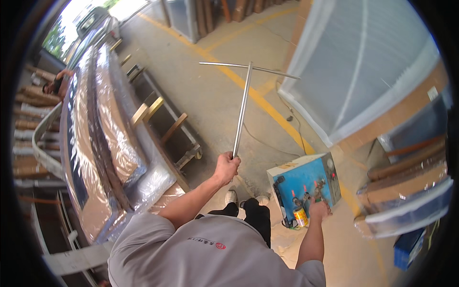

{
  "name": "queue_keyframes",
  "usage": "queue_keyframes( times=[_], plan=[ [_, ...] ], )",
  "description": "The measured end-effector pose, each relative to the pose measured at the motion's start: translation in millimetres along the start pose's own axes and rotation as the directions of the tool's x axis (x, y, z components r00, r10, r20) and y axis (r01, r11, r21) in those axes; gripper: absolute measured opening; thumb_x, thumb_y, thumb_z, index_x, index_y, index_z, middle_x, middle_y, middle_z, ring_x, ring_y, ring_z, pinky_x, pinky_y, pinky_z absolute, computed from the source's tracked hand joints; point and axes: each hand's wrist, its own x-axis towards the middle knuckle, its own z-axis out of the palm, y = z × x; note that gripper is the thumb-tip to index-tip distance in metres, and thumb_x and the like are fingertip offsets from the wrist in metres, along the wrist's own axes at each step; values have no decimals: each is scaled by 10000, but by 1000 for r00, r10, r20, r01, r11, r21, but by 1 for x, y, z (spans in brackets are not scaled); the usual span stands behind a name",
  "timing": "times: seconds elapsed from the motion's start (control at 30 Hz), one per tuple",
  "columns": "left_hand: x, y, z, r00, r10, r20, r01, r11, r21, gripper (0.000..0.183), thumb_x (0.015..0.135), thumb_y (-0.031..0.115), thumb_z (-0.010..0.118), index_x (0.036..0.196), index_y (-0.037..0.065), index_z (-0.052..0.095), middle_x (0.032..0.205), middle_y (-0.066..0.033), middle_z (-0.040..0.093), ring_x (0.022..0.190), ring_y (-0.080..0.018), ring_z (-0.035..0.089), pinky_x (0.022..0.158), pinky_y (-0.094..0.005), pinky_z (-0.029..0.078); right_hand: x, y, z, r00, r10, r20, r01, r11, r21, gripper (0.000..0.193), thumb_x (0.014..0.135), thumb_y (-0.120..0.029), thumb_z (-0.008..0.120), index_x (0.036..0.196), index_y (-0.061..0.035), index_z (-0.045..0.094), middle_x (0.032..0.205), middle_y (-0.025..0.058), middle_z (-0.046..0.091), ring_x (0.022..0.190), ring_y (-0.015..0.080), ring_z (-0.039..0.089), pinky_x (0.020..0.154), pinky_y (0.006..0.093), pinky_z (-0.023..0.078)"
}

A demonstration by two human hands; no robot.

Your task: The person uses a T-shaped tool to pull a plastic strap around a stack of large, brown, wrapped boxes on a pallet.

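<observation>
My left hand [226, 168] is closed round the lower end of a T-shaped metal pipe [243, 103]. Its long stem points up and away from me, with a thin crossbar at the far end. To the right, my right hand [320, 209] reaches down to a box-shaped machine [284, 184] with a blue face and pale sides. Its fingers are curled at the metal fittings [306, 195] with red parts on that face; what they grip is hidden. A yellow can [300, 216] is beside this hand, against the machine.
Long plastic-wrapped panels [112, 119] lie on a rack at left. A wheeled trolley [167, 117] stands alongside. Large wrapped panels [368, 62] lean at upper right, with wrapped bundles [406, 191] below. A cable [299, 125] crosses the floor. Another person [60, 85] is at far left.
</observation>
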Motion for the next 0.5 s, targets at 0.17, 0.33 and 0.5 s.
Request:
queue_keyframes(
  times=[0.17, 0.33, 0.5],
  plan=[
    [-47, 1, -58, 990, 14, -140, -10, 1000, 27, 169, 868, 135, 578, 757, 20, 523, 605, -20, 496, 500, -128, 536, 422, -307, 435, 4, 9, -1, 996, -79, 37, 81, 996, -35, 699, 840, -642, 625, 1183, -34, 674, 1224, 166, 683, 1138, 358, 644, 994, 560, 418],
    [-116, 7, -109, 932, 60, -358, -85, 995, -54, 163, 884, 157, 573, 824, 8, 549, 632, -29, 504, 518, -126, 550, 424, -307, 443, 10, 25, -8, 962, -261, 74, 264, 964, -33, 659, 828, -615, 656, 1083, -11, 718, 1174, 192, 691, 1062, 370, 673, 923, 534, 498],
    [-184, 18, -144, 800, -21, -599, -58, 992, -112, 179, 871, 141, 574, 779, -12, 562, 639, -31, 527, 528, -122, 547, 470, -298, 478, 51, 31, 32, 916, -394, 72, 400, 907, -128, 690, 845, -627, 647, 1034, 33, 714, 1104, 208, 700, 1000, 370, 688, 854, 493, 537]
  ],
)
